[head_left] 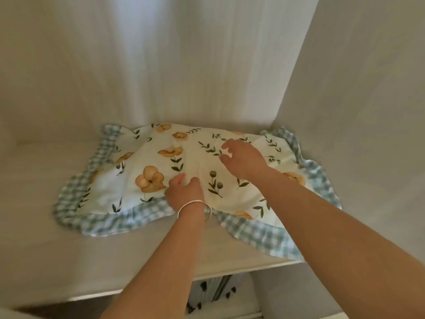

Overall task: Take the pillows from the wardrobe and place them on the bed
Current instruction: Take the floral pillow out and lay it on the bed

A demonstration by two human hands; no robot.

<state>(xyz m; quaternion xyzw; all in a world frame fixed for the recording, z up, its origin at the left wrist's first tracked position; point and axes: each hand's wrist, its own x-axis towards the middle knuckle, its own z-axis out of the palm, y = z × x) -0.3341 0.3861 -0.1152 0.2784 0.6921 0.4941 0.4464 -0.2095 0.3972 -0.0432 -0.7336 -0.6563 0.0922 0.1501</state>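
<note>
Cream flowered pillow with a green checked frill (188, 171) lies on the pale wardrobe shelf (69, 249). Left hand (184, 192) touches it; right hand (243, 160) hovers, fingers apart. Carrying to bed is left.

One pillow (184, 171), two hands, one bracelet (194, 207).

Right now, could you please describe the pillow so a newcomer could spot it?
On the wardrobe shelf, toward the right wall, lies the pillow. It is cream with orange flowers, green sprigs and a blue-checked frill, unlike the bare pale boards around it.
</note>
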